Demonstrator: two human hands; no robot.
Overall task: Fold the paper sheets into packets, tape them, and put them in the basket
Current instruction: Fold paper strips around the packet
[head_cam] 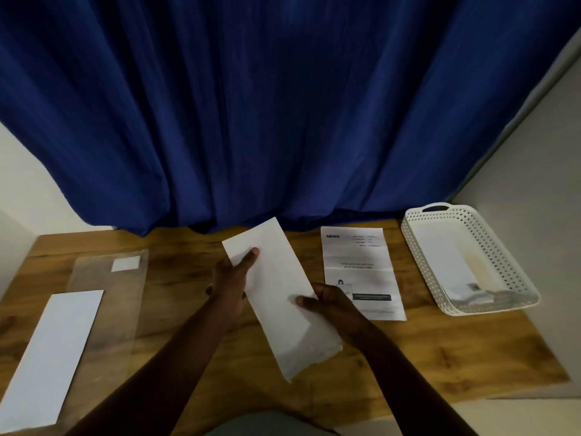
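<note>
I hold a long folded white paper sheet slanted above the middle of the wooden table. My left hand grips its left edge near the far end, thumb on top. My right hand pinches its right edge lower down. A printed sheet lies flat to the right of my hands. The white perforated basket stands at the far right with folded paper packets inside its near end.
A long white strip lies at the left on a clear plastic sheet, which carries a small white rectangle. A blue curtain hangs behind the table. A wall closes the right side.
</note>
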